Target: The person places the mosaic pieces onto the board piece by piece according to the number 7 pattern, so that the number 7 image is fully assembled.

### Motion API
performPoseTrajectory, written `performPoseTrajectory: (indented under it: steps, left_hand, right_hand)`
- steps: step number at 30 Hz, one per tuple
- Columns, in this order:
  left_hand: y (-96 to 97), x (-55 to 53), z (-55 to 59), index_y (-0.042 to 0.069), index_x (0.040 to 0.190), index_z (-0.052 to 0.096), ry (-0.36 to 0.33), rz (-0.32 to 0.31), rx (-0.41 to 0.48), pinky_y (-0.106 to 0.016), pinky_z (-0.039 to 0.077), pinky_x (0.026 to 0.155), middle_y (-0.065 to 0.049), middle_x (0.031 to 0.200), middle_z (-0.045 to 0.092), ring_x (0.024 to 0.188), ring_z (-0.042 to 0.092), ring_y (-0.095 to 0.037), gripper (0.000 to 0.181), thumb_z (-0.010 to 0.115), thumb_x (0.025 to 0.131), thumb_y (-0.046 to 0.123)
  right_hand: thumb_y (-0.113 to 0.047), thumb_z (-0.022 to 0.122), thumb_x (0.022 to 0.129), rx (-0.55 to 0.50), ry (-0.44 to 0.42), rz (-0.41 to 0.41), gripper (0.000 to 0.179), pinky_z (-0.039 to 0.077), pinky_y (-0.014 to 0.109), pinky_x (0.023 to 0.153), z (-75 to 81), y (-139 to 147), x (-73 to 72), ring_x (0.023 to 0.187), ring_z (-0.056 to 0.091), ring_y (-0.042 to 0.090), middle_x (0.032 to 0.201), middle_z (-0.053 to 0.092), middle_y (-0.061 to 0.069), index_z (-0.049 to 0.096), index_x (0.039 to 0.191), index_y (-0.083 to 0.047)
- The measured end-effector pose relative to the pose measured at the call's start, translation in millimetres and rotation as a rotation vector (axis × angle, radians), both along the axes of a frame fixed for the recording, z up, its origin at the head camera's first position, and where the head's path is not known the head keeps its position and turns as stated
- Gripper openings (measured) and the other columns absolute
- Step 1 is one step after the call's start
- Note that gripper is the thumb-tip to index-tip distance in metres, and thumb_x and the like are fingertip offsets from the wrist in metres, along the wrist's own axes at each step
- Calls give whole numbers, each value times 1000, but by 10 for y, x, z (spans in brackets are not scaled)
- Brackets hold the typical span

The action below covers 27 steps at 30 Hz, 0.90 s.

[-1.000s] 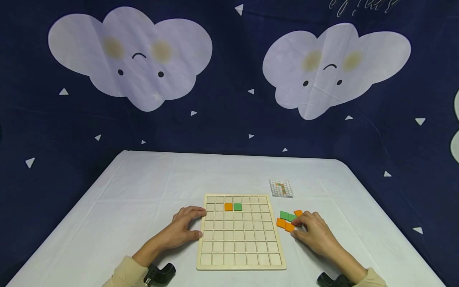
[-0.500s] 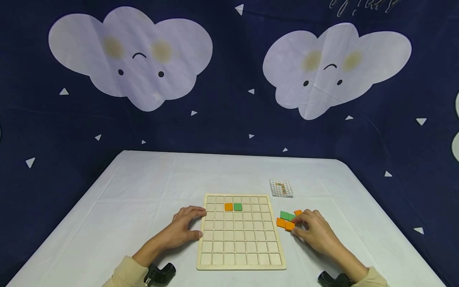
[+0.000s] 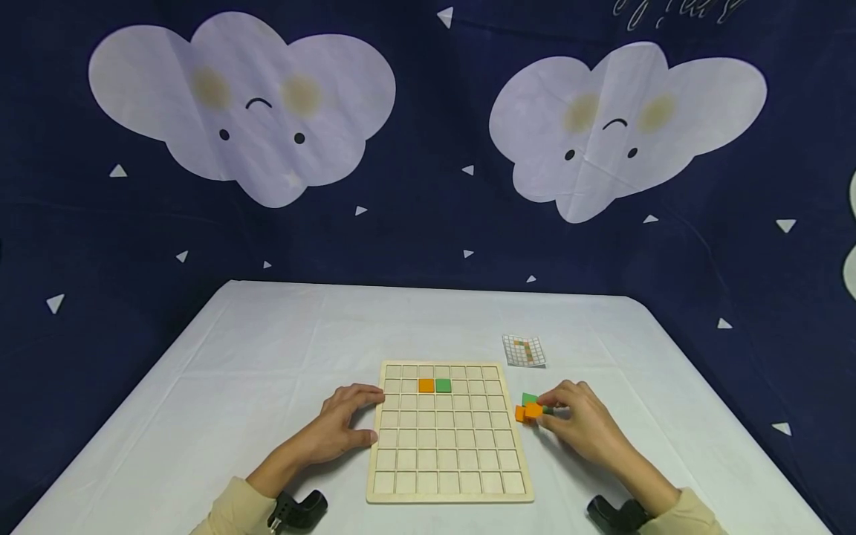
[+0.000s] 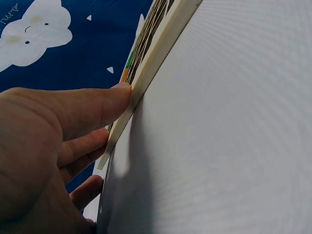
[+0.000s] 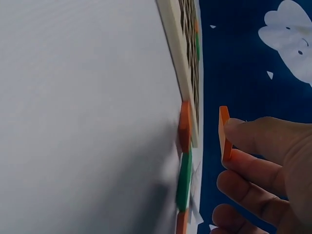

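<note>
A wooden grid board (image 3: 449, 475) lies on the white table, with an orange tile (image 3: 426, 385) and a green tile (image 3: 443, 385) side by side in its second row. My left hand (image 3: 344, 423) rests against the board's left edge (image 4: 146, 73), fingers relaxed and touching the rim. My right hand (image 3: 576, 420) pinches an orange tile (image 3: 533, 409) between thumb and fingers, lifted just off the table (image 5: 224, 132). Under and beside it lie another orange tile (image 5: 184, 126) and a green tile (image 5: 184, 180).
A small pattern card (image 3: 524, 350) lies beyond the loose tiles, at the board's far right. The white tablecloth (image 3: 281, 334) stretches to a dark blue backdrop with cloud shapes. Black wrist mounts (image 3: 297, 509) show at the near edge.
My right hand has picked an orange tile off the pile and raised it slightly toward the board. The left hand and the board have not moved.
</note>
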State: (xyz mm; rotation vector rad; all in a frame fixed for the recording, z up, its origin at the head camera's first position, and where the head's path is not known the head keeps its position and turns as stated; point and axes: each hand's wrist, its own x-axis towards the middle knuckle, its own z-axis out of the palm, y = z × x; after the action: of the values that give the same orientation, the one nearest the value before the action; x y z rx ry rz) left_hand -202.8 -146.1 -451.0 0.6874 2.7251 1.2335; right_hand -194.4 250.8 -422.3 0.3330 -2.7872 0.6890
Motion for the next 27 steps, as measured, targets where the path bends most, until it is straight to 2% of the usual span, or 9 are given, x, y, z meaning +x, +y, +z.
performPoseTrajectory:
  steps: [9, 18, 27]
  left_hand:
    - [-6, 1, -1, 7, 125, 57, 29, -3, 3, -60, 16, 104, -6, 135, 50, 128, 36, -32, 53, 74, 77, 18]
    - [-3, -3, -2, 7, 126, 57, 13, -7, 4, -59, 16, 105, -6, 136, 49, 130, 34, -32, 53, 74, 77, 17]
    - [-7, -7, -9, 7, 127, 56, 11, -4, 3, -59, 15, 105, -6, 137, 49, 130, 34, -31, 54, 74, 77, 17]
  right_hand:
    - [-18, 77, 74, -13, -4, 33, 19, 38, 25, 70, 51, -143, -86, 83, 45, 12, 86, 60, -11, 72, 92, -21]
    - [-18, 75, 75, -5, 16, 83, 19, 41, 28, 73, 78, -286, -164, 86, 47, 11, 87, 59, -9, 72, 94, -19]
    - [-19, 74, 77, -30, -7, 116, 18, 44, 32, 78, 80, -404, -249, 92, 50, 13, 91, 60, -8, 71, 95, -20]
